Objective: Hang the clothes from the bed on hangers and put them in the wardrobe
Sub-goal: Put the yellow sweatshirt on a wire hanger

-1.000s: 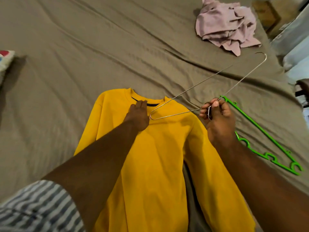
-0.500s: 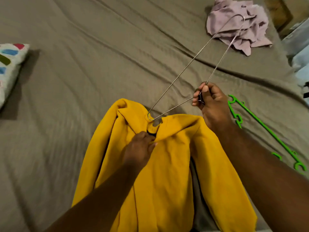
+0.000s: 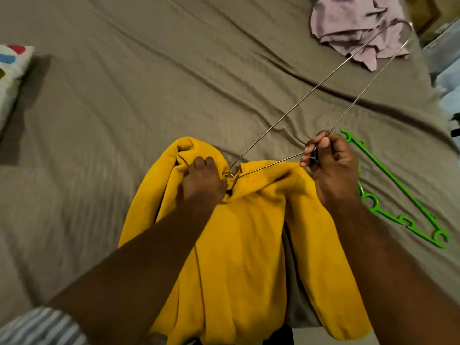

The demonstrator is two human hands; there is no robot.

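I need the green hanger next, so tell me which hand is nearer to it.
Right. The right hand, gripping the wire hanger, sits just beside the green hanger. The left hand is farther off, gripping the shirt at its collar.

sweatshirt (image 3: 249, 245) on bed (image 3: 149, 95) | plastic hanger (image 3: 403, 189) right | crumpled garment (image 3: 348, 26) behind-right | pillow (image 3: 12, 70) far left

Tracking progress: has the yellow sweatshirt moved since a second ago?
Yes. The yellow sweatshirt, collar then level with the green hanger tip, is now bunched nearer the person by the left hand.
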